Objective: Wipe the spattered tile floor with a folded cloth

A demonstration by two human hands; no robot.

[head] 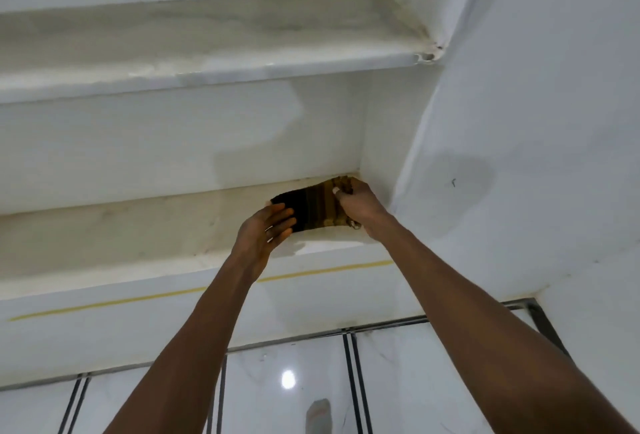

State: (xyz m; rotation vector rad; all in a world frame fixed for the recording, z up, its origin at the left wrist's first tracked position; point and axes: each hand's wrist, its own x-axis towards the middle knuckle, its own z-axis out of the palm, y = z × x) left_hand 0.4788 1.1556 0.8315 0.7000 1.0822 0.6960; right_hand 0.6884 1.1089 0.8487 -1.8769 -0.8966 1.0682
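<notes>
A folded cloth (317, 205), dark brown with tan stripes, lies on the lowest white step (121, 236), pushed toward the corner where the step meets the right wall. My left hand (266, 231) rests on the cloth's left end with its fingers laid straight across it. My right hand (356, 206) grips the cloth's right end, fingers curled round the bunched tan fabric near the corner. A wet patch shines on the step just below the cloth. The glossy white tile floor (294, 392) lies below the step.
A second, stained step (207, 49) rises above the first. A white wall (536, 122) closes the right side. A yellow line runs along the lowest riser (138, 326). Dark grout strips divide the floor tiles, and a lamp reflects on them.
</notes>
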